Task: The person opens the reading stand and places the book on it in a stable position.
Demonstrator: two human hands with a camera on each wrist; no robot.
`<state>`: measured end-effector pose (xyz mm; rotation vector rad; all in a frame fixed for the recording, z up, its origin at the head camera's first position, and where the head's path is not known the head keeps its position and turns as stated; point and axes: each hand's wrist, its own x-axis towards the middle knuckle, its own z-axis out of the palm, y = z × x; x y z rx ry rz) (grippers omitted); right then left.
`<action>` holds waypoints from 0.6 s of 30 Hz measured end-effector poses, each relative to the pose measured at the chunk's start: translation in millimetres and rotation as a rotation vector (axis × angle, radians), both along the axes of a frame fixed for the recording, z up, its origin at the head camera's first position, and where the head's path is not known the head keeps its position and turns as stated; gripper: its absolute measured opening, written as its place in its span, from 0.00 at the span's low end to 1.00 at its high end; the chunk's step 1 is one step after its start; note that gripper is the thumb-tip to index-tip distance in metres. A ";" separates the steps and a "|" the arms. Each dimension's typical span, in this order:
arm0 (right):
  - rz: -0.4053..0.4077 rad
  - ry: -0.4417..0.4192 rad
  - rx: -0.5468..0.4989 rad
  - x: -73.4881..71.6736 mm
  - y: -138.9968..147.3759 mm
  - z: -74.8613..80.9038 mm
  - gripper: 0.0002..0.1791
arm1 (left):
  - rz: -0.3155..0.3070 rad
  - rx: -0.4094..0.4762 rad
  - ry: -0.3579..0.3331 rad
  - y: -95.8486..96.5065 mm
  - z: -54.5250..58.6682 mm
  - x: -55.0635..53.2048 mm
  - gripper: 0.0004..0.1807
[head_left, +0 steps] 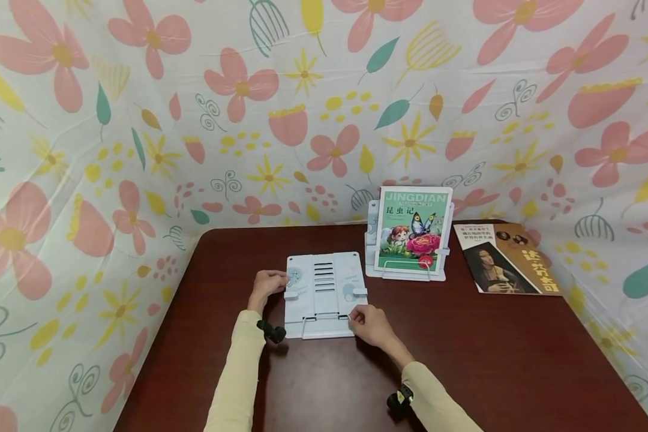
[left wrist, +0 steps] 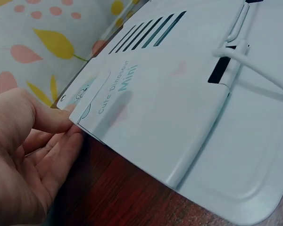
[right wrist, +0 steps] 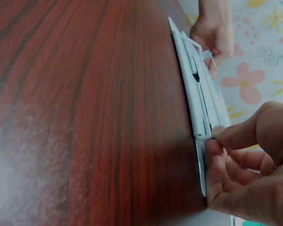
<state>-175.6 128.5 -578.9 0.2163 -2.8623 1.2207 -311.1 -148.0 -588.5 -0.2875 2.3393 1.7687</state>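
A white book stand [head_left: 326,303] printed with pale blue pictures lies nearly flat on the table, slots up its middle and a wire page holder at its front. My left hand [head_left: 270,287] pinches its left edge, thumb on top and fingers beneath, beside the "Cute Dinosaur Mini" lettering in the left wrist view. At the front right, my right hand [head_left: 374,327] pinches the stand's side between thumb and index finger, close to the hinge line. The right wrist view shows this right hand [right wrist: 254,165] at the thin edge of the stand [right wrist: 198,103].
Behind and to the right, a second white stand [head_left: 373,264] holds an upright green book [head_left: 414,210] with a butterfly cover. Farther right a brown and white book [head_left: 518,240] lies flat on the dark wooden table [head_left: 491,354]. A flowered cloth [head_left: 324,78] hangs around the table.
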 end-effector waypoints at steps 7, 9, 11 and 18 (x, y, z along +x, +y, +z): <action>0.115 0.105 -0.071 5.9 9.4 -5.6 0.09 | 0.014 -0.015 -0.014 2.1 2.8 1.7 0.15; 0.134 0.142 -0.097 7.7 11.5 -7.6 0.09 | 0.023 -0.021 -0.020 3.0 3.2 1.5 0.15; 0.153 0.185 -0.117 9.1 13.4 -10.7 0.09 | 0.033 -0.022 -0.023 3.8 3.3 2.0 0.15; 0.195 0.281 -0.129 11.7 16.7 -17.0 0.09 | 0.047 -0.013 -0.033 3.2 5.5 3.6 0.16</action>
